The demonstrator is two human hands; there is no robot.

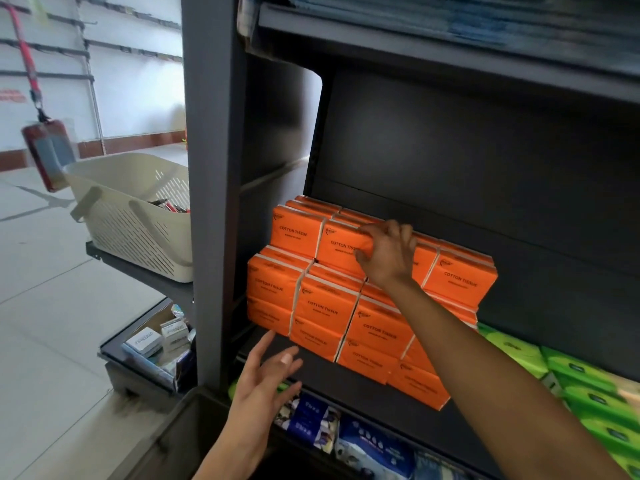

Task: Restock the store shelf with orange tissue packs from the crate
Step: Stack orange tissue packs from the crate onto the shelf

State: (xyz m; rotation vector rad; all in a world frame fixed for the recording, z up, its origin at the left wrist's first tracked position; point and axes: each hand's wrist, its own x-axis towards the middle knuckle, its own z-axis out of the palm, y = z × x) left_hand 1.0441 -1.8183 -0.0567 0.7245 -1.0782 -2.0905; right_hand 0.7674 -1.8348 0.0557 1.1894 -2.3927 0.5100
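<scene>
The orange tissue packs [349, 299] are stacked on the dark shelf [363, 386], long axes running left to right. An upper-row pack [341, 252] is clamped at its right end by the right hand [389, 254], fingers curled over the top edge. The left hand [265, 379] is held with its grip apart, empty, just below the stack's lower left corner, and is judged nearer that corner. No crate is identified with certainty.
</scene>
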